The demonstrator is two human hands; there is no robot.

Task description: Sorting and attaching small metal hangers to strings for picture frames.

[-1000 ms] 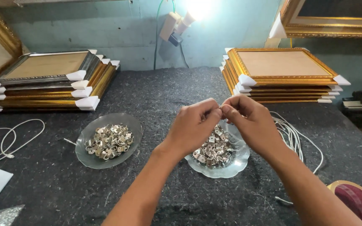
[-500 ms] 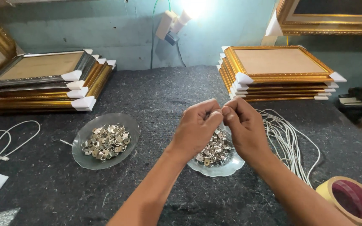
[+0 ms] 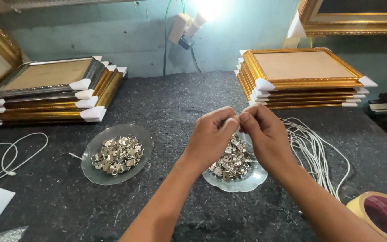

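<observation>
In the head view, the left hand and right hand meet fingertip to fingertip above the glass dish of metal hangers, pinching something too small to identify. If the pinch slips, it would likely drop among the hangers; a low wrist could tip the dish.

Both hands meet above a glass dish heaped with small metal hangers; the left hand and right hand pinch fingertips together. A second dish of hangers sits left on the dark tabletop, white cords right, stacked gilt frames behind.
</observation>
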